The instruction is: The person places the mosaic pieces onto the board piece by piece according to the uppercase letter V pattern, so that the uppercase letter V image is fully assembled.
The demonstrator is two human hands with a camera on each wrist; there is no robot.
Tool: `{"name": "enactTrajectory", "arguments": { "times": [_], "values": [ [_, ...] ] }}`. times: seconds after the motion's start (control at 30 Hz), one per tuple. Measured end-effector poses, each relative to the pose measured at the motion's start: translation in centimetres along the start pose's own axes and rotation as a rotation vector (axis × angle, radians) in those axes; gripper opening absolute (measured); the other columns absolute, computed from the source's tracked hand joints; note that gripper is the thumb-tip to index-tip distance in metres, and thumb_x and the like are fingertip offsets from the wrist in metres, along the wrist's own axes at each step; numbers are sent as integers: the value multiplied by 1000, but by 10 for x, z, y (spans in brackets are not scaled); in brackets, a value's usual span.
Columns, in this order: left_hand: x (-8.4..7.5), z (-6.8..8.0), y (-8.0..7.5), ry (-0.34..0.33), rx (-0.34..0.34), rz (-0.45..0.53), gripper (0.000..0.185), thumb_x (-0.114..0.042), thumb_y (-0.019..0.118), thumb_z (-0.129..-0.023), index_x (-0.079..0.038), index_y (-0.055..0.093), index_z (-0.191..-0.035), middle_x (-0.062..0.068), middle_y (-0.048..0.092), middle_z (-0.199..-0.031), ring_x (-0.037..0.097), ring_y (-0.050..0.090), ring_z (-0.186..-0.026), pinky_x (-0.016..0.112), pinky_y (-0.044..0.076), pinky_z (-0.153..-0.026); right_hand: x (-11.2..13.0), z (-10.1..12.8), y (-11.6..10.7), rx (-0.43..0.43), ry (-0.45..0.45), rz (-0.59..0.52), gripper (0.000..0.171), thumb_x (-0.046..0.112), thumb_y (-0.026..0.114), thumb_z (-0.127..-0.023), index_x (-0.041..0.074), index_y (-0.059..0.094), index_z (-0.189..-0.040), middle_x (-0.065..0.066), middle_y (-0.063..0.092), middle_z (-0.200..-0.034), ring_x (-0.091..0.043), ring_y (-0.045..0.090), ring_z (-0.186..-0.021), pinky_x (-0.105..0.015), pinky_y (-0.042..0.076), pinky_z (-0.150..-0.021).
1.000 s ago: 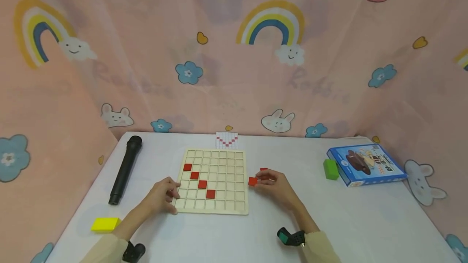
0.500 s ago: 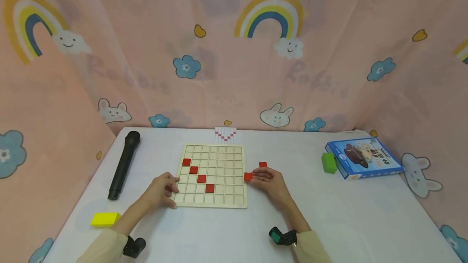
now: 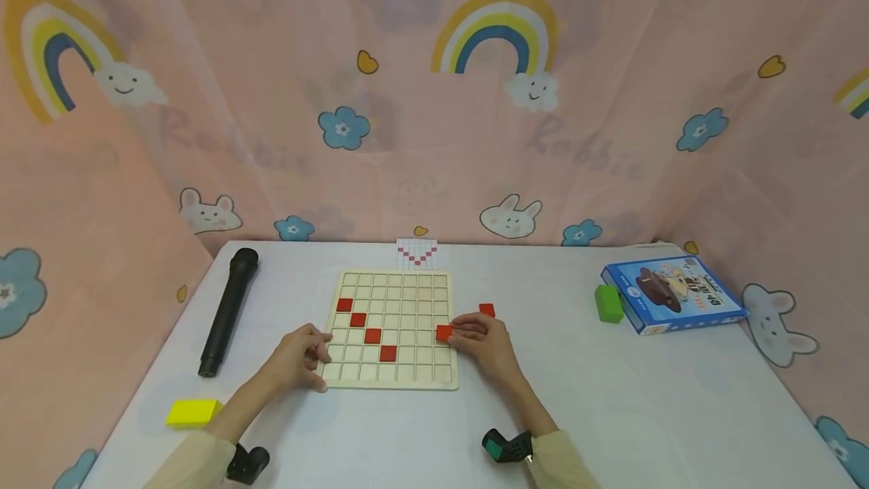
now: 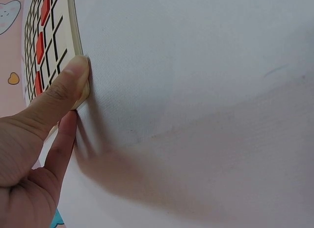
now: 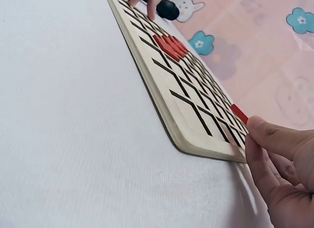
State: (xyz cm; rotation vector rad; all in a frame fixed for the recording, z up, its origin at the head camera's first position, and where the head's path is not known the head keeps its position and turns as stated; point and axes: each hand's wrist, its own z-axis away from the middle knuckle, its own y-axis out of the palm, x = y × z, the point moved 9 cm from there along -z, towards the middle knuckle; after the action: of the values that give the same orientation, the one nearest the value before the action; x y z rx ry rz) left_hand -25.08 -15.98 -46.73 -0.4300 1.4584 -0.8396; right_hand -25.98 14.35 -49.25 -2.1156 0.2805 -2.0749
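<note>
I am viewing a square wooden grid board lying flat between the two hands on a white cloth-covered table; its shallow square cells are holding four flat red tiles set in a diagonal line descending toward the near side, closer to the left hand. The board is pale, smooth wood with dark slots between cells, and its corner is rounded in the right wrist view. My left hand is resting against the board's near-left corner, with the thumb pressing flat on the board edge and the other fingers loosely curled, gripping nothing. My right hand is pinching a red square tile between thumb and fingertips, holding it over the board's right-hand column of cells. One more red tile is lying on the cloth just beyond the right hand. A small printed pattern card is lying just beyond the board's far edge.
</note>
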Motion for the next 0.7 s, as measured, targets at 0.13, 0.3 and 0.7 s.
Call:
{"name": "enactTrajectory", "arguments": {
  "times": [0.13, 0.3, 0.7],
  "values": [
    [1, 1, -1, -5, -4, 2, 38, 9, 88, -51, -6, 59, -71, 12, 59, -112, 17, 54, -83, 23, 48, -66, 7, -1, 13, 12, -24, 42, 27, 4, 76, -78, -1, 67, -103, -13, 70, -98, -23, 69, -86, -28, 53, -79],
    [2, 0, 0, 8, -4, 13, 38, 9, 88, -50, -6, 59, -71, 12, 59, -112, 17, 55, -84, 23, 48, -66, 14, -3, 28, 39, -55, 97, 26, 4, 77, -78, 0, 67, -102, -11, 70, -96, -21, 68, -84, -28, 54, -77],
    [3, -1, 1, 7, -11, 0, 39, 10, 88, -50, -6, 59, -70, 11, 60, -112, 16, 54, -82, 22, 47, -64, 28, -6, 56, 109, -131, 198, 28, 1, 76, -78, -1, 67, -104, -12, 70, -95, -17, 67, -77, -28, 54, -74]
  ]
}}
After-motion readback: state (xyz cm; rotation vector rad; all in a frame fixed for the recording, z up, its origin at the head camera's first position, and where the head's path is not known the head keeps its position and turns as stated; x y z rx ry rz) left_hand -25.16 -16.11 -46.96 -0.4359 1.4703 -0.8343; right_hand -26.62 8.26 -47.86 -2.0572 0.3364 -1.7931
